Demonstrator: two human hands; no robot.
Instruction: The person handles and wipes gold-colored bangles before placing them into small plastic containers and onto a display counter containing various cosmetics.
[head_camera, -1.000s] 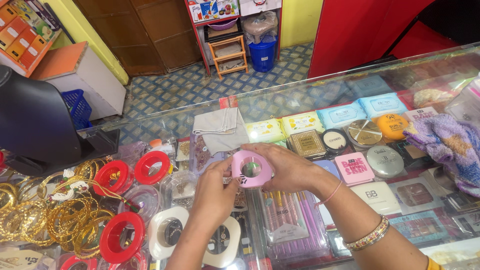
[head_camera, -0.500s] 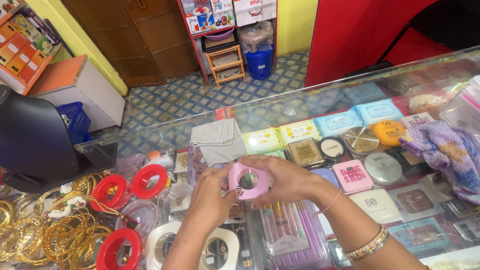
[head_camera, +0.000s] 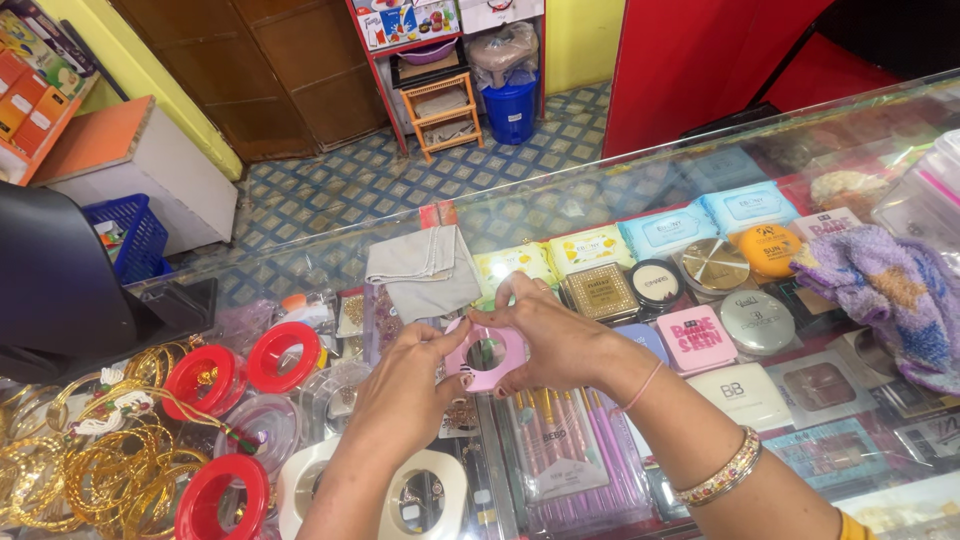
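Both of my hands hold a small pink round case (head_camera: 483, 357) with a clear window in its lid, just above the glass counter top (head_camera: 640, 165). My left hand (head_camera: 405, 390) grips its left edge with thumb and fingertips. My right hand (head_camera: 545, 340) wraps the right side, fingers curled over the top rim. A pink thread sits on my right wrist and a beaded bangle further up the forearm. A folded grey cloth (head_camera: 425, 268) lies on the glass just beyond the case.
Under the glass lie compact cases, wipe packs and pencil packs. Red round boxes (head_camera: 283, 355), white round boxes (head_camera: 425, 495) and gold bangles (head_camera: 100, 470) fill the left. A purple knitted cloth (head_camera: 880, 290) lies right. A black monitor (head_camera: 50, 280) stands far left.
The pink case and both hands stay together over the counter, shifting only slightly; my right fingers have curled further over the case's top. The view has drifted a little.
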